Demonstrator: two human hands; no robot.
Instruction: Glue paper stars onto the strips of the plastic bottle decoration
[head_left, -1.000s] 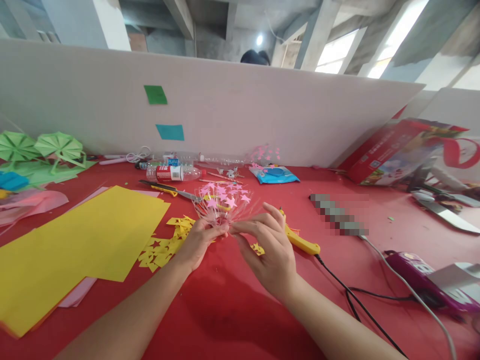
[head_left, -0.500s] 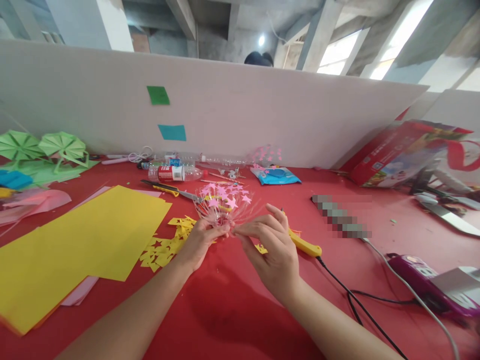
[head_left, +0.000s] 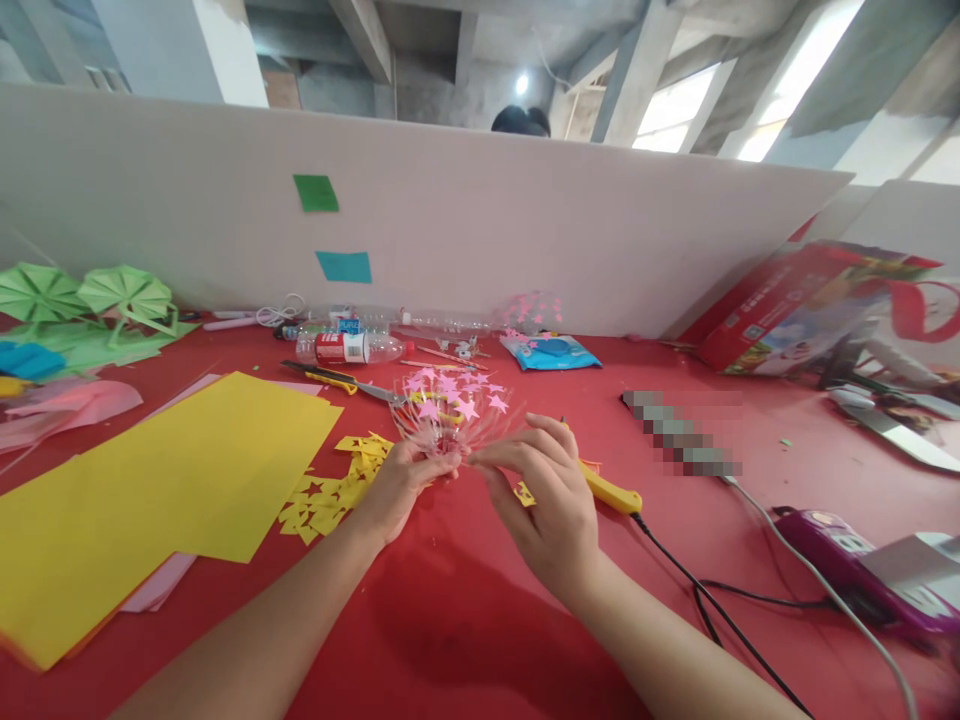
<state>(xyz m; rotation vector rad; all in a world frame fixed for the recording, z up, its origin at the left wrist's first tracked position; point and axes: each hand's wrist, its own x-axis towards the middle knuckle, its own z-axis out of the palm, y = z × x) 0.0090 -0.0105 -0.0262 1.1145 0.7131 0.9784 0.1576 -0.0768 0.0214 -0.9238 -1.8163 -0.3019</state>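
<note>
Shows, at the centre of the frame, the left hand (head_left: 401, 485) with its grip closed, thumb uppermost, on the base of a clear fringed piece (head_left: 448, 415). Shows, just right of it, the right hand (head_left: 547, 505) with index finger and thumb held near that base and with the other fingers loosely curved; cannot tell, at this resolution, whether pinching anything or merely beside it. Note the narrow transparent strips (head_left: 484, 428) flaring upward and outward, with pink stars (head_left: 466, 411) near their tips. Includes yellow star-punched scraps (head_left: 326, 505) at centre left, on the red worktop (head_left: 465, 640).
</note>
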